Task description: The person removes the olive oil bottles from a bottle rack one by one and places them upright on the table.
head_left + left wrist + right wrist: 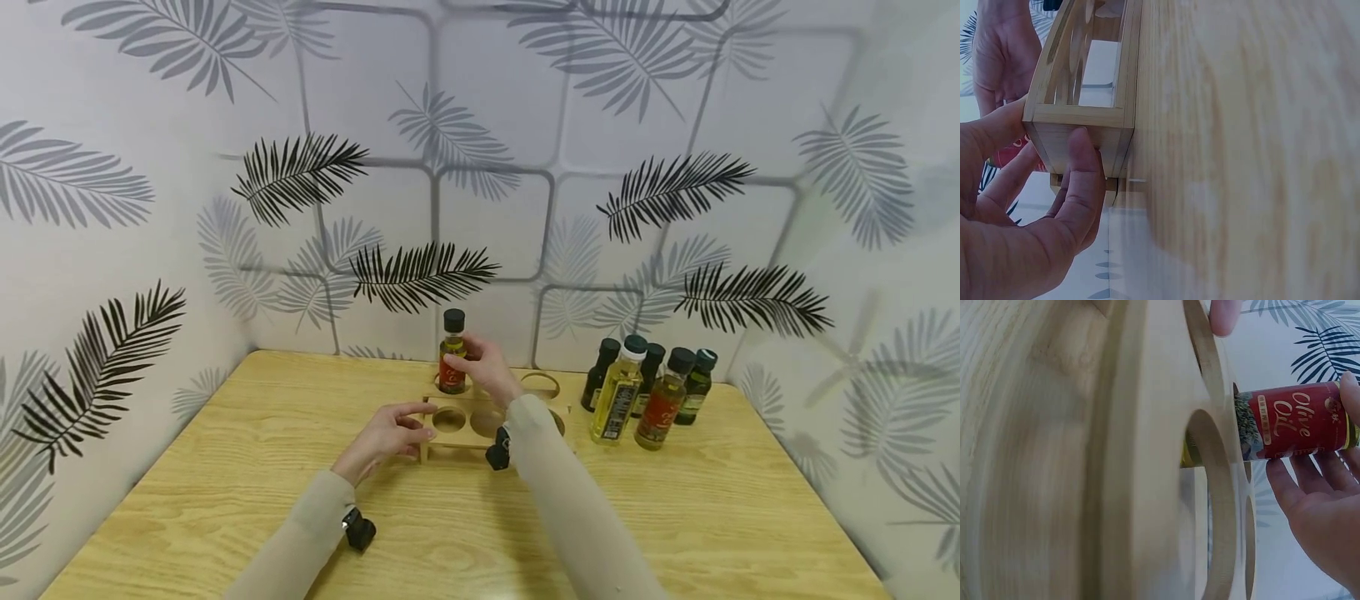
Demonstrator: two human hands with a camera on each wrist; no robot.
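Note:
A wooden bottle rack (468,442) with round holes in two rows stands on the table. My right hand (487,367) holds a small olive oil bottle (452,362) with a black cap and red label, upright in the back-left hole. In the right wrist view, the bottle's lower end passes into the hole, and the fingers of my right hand (1329,506) are around the label. At the rack's left end, my left hand (386,433) grips the side. The left wrist view shows a fingertip (1082,147) pressed on the rack's end panel (1054,147).
Right of the rack stand several bottles: a clear one with yellow oil (618,396), another red-labelled one (662,408) and dark ones, including a green-capped bottle (697,387). A leaf-patterned wall (495,225) rises behind the wooden table (247,467).

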